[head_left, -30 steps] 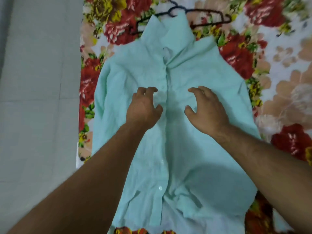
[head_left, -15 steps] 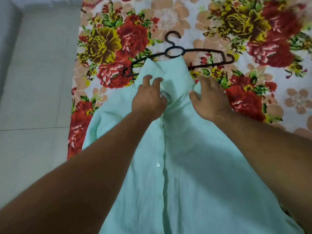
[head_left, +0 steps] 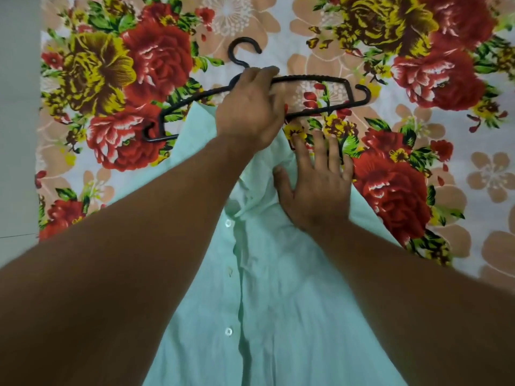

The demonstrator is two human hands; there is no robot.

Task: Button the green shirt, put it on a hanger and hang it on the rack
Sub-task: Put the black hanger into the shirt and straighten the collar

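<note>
The mint-green shirt point(head_left: 278, 302) lies flat, front up, on a flowered sheet, its placket closed with white buttons showing. A black plastic hanger point(head_left: 320, 79) lies just beyond the collar, hook pointing away from me. My left hand point(head_left: 250, 107) is closed around the hanger's middle, just below the hook. My right hand point(head_left: 317, 179) rests flat, fingers spread, on the collar and right shoulder of the shirt. My left forearm hides part of the shirt's left side.
The flowered bedsheet point(head_left: 418, 79) spreads under everything, red and yellow blooms on white. A pale tiled floor point(head_left: 16, 135) runs along the left edge. No rack is in view.
Both hands moved up from the shirt's chest to the collar. My left hand then reached past the collar and closed on the hanger; the right hand flattened on the collar.
</note>
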